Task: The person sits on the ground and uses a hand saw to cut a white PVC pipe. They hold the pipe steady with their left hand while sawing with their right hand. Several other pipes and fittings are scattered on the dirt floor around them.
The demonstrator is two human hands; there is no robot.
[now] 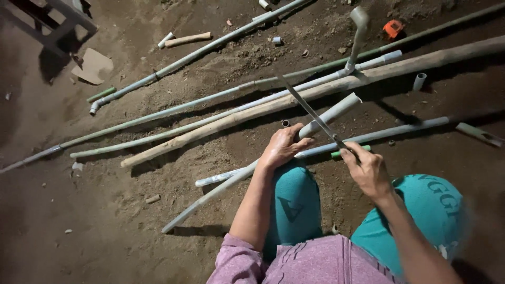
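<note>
My left hand grips a long grey plastic pipe that rests over my left knee and slants up to the right. My right hand holds a thin hacksaw blade by its near end. The blade lies across the pipe just beyond my left fingers. I am crouched on bare dirt in teal trousers and a pink top. A second grey pipe and a short green piece lie under my hands.
Several long pipes and a thick wooden pole lie diagonally across the dirt. A pipe with an elbow fitting stands up at the top. Short pipe offcuts, an orange object, cardboard and a frame lie around.
</note>
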